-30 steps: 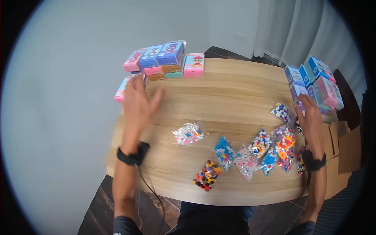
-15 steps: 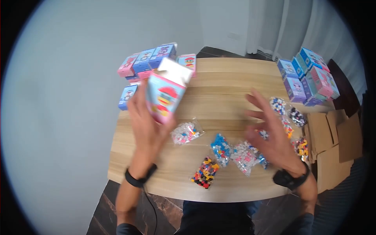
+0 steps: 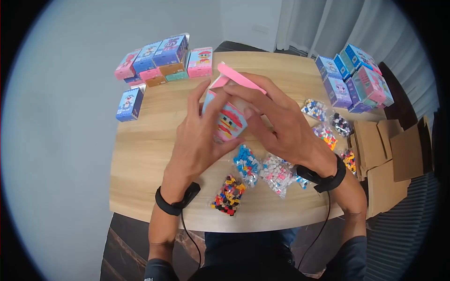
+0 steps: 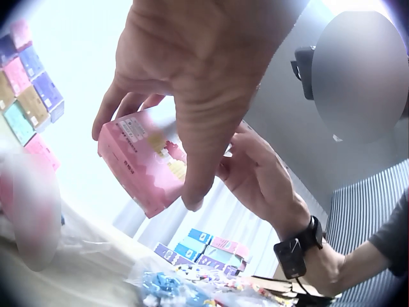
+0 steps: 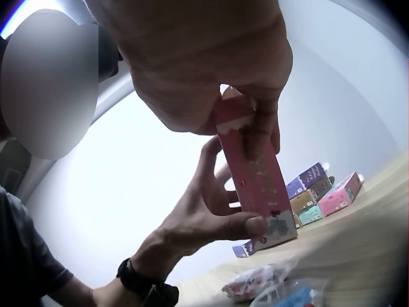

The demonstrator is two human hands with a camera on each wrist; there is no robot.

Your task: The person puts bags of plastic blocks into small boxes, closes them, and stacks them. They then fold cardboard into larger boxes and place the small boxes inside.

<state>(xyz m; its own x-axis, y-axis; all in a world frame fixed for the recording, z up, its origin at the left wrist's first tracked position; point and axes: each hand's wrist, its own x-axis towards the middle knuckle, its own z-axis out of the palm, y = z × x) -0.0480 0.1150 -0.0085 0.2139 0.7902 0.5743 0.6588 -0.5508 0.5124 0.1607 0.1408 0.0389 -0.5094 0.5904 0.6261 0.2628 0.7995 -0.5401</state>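
Both hands hold a small pink and light-blue toy box [image 3: 229, 124], printed with a red-hatted duck made of blocks, above the middle of the table. My left hand [image 3: 194, 136] grips its lower part, thumb on one side and fingers on the other, as the left wrist view shows along the pink box side [image 4: 137, 163]. At the top, a pink flap [image 3: 239, 77] stands up. My right hand [image 3: 290, 124] grips the box's upper end by that flap, its fingers over the opening. In the right wrist view the box's narrow pink side [image 5: 259, 176] hangs under the right fingers.
Stacked toy boxes [image 3: 171, 49] stand at the back left, with a single blue box [image 3: 129, 104] nearer. More boxes [image 3: 361, 84] are stacked at the right. Bags of colored blocks [image 3: 228, 194] lie along the table front. An open brown carton [image 3: 386, 187] stands by the right edge.
My left hand has picked up the toy box from the left side and brought it to the middle. My right hand has left the right-hand boxes and come over onto it.
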